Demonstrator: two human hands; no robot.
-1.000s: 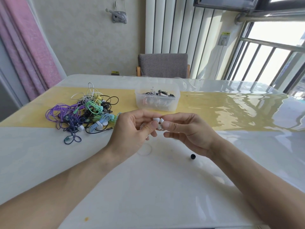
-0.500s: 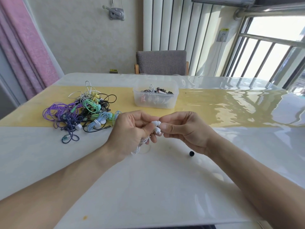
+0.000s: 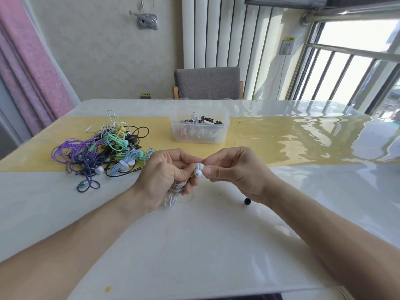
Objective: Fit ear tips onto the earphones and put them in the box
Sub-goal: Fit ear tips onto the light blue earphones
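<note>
While both hands work at one pair: progress notes follow.
Left grip: left hand (image 3: 166,176) curled round the bunched white cord (image 3: 173,197), a loop hanging out below the palm just above the worktop (image 3: 194,245).
Right grip: right hand (image 3: 236,169) pinching at the white earbuds (image 3: 198,169) with thumb and forefinger, the buds held between the two hands.
Step now: looks like a tip being pushed or checked on this pair; too small to tell if both tips are seated.
Spare part: small black ear tip (image 3: 247,201) lying on the worktop near the right wrist, not yet fitted to anything.
Done so far: box (image 3: 200,128), clear plastic, beyond the hands, already holds several earphones, so part of the batch seems finished.
Left to do: pile of tangled earphones (image 3: 104,148), purple, green, blue, black and white, to the left of the box and well apart from it, probably all waiting.
Estimate: early to middle; the pile looks bigger than the box contents.
Next for this pair: into the box once the tips are on.
</note>
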